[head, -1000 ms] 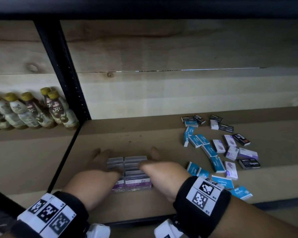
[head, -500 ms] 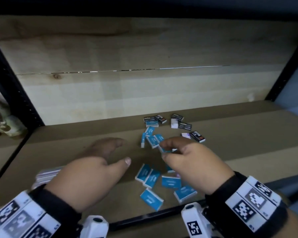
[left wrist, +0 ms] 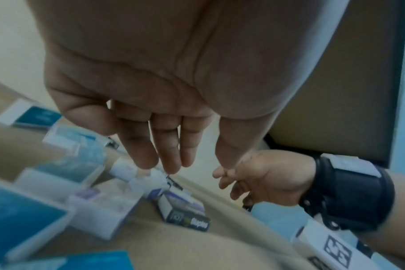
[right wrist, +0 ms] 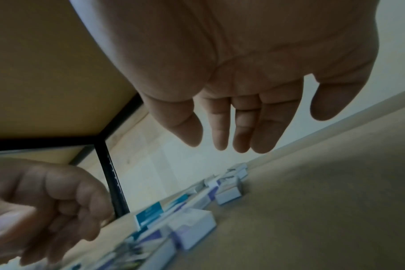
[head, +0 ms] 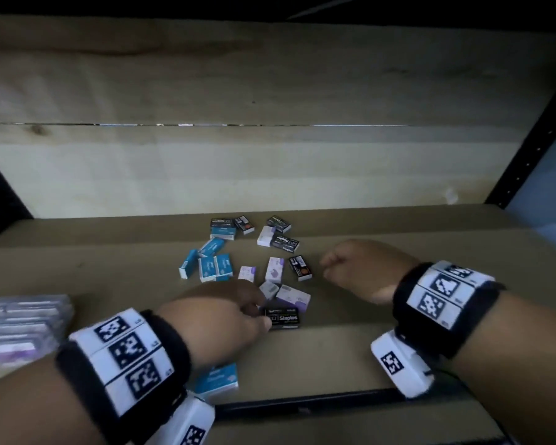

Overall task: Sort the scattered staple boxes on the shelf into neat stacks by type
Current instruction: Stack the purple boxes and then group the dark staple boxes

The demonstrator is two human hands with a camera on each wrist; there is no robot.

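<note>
Three kinds of box lie loose on the shelf (head: 398, 348): blue ones (head: 211, 266) at about 10 o'clock from the left hand (head: 225, 319), lilac ones (head: 275, 269) at 12 to 1 o'clock of it, black ones (head: 282, 243) farther back toward the wall. A lilac stack (head: 20, 326) already stands at 9 o'clock, at the left edge of the head view. The left hand is down among the near boxes, fingertips at the edge of a black box (head: 283, 318) marked Staples; the wrist view shows its fingers (left wrist: 169, 153) straight and slack above the boxes, nothing pinched. The right hand (head: 357, 271) hangs at 3 o'clock of the pile, fingers loosely bent, empty, well clear of any box. One blue box (head: 217, 379) sits partly under the left wrist at the front edge. Step in hand, by my reading: picking from the scatter for the next stack, one type done. The next move calls for closing on one box cleanly, the neighbours being packed tight; the lilac box (head: 292, 298) touching the black one could drag along.
</note>
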